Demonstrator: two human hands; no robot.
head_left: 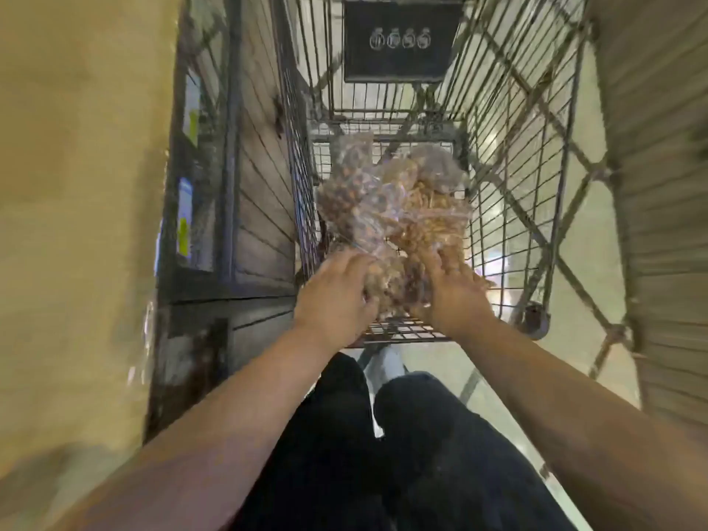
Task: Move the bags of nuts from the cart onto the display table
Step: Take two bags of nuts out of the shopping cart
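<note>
Several clear plastic bags of nuts (387, 208) lie heaped on the floor of a wire shopping cart (509, 155). Both my hands reach down into the cart at the near end of the heap. My left hand (337, 297) lies on the left side of the nearest bag, its fingers curled onto the plastic. My right hand (452, 293) holds the same bag's right side, fingers bent into it. The picture is blurred by motion, so the exact grip is hard to read. The display table's pale top (76, 185) fills the left of the view.
Dark wooden panelling (260, 208) with price labels forms the table's side, close against the cart's left wall. A black sign (398, 40) hangs at the cart's far end. A cart wheel (534, 320) rests on the pale floor. My dark trousers are below.
</note>
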